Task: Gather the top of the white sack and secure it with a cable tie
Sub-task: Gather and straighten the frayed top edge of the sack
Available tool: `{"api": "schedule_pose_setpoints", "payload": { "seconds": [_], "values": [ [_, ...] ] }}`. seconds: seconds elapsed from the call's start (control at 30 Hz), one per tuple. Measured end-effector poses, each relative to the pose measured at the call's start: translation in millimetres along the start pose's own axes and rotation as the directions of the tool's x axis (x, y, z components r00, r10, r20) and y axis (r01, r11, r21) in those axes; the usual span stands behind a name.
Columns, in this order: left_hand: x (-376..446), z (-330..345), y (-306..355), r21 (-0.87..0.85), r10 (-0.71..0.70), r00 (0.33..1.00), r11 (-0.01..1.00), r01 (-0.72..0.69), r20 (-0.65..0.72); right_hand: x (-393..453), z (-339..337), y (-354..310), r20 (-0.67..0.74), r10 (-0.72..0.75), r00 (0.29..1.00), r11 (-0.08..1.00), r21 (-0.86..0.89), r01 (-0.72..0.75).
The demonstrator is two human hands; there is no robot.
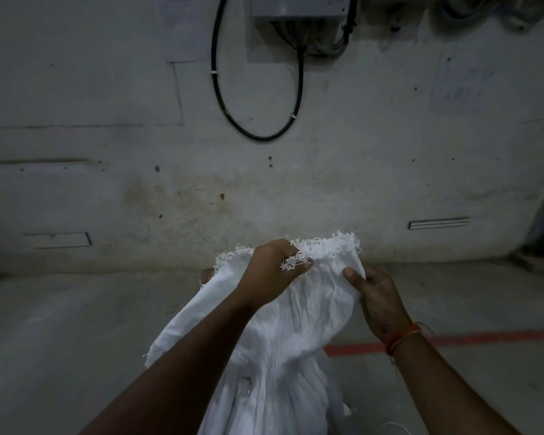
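Observation:
A white woven sack [283, 334] stands in front of me, its frayed top edge raised and creased into folds. My left hand [270, 271] pinches the frayed rim near the middle of the top. My right hand [379, 302] grips the sack's right side just below the rim, thumb on the cloth; an orange thread band circles that wrist. The sack narrows into a bunched neck lower down, between my forearms. No cable tie is visible in this view.
A stained white wall [264, 183] stands close behind the sack. A grey electrical box [299, 7] with a hanging loop of black cable [258, 133] is mounted above. A red line [453, 340] runs across the concrete floor at right.

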State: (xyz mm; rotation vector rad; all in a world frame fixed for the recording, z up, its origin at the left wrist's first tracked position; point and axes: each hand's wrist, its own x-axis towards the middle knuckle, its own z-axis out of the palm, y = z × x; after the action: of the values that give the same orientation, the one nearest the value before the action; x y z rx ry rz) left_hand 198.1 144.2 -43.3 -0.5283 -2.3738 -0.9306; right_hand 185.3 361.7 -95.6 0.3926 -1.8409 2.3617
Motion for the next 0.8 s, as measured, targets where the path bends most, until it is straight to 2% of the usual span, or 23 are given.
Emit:
{"api": "schedule_pose_setpoints", "payload": {
  "seconds": [0.07, 0.17, 0.23, 0.3, 0.37, 0.43, 0.57, 0.63, 0.73, 0.8],
  "values": [
    [1, 3, 3, 0.005, 0.029, 0.999, 1.000, -0.028, -0.034, 1, 5, -6, 0.053, -0.046, 0.998, 0.999, -0.003, 0.046],
    [4, 6, 7, -0.034, 0.007, 0.996, 0.999, -0.010, -0.089, -3, 19, -18, 0.214, -0.061, 0.975, 0.992, -0.095, 0.083],
    [7, 7, 8, -0.084, -0.005, 0.997, 0.996, -0.001, -0.074, -5, 30, -17, 0.237, -0.072, 0.969, 0.984, -0.144, 0.108],
    [8, 4, 8, -0.090, 0.029, 0.999, 0.995, -0.032, -0.028, -4, 36, -14, 0.147, -0.115, 0.982, 0.984, -0.118, 0.133],
    [9, -4, 5, -0.087, 0.091, 0.995, 0.992, -0.087, 0.044, -4, 38, -12, 0.094, -0.095, 0.991, 0.995, -0.031, 0.099],
    [10, -17, -2, -0.035, 0.150, 0.976, 0.989, -0.146, 0.160, -6, 40, -14, 0.115, -0.057, 0.992, 0.998, 0.046, 0.052],
    [11, -34, -24, 0.212, 0.116, 0.919, 0.955, -0.208, 0.377, -7, 40, -15, 0.219, -0.020, 0.976, 0.983, 0.182, -0.021],
    [12, -38, -31, 0.262, 0.126, 0.881, 0.927, -0.268, 0.455, -6, 37, -15, 0.260, 0.005, 0.966, 0.979, 0.197, -0.058],
    [12, -46, -42, 0.271, 0.149, 0.865, 0.912, -0.308, 0.480, -7, 29, -13, 0.342, 0.049, 0.939, 0.957, 0.255, -0.142],
    [10, -51, -50, 0.235, 0.118, 0.877, 0.939, -0.251, 0.466, -6, 21, -10, 0.339, 0.052, 0.939, 0.946, 0.285, -0.155]
  ]
}}
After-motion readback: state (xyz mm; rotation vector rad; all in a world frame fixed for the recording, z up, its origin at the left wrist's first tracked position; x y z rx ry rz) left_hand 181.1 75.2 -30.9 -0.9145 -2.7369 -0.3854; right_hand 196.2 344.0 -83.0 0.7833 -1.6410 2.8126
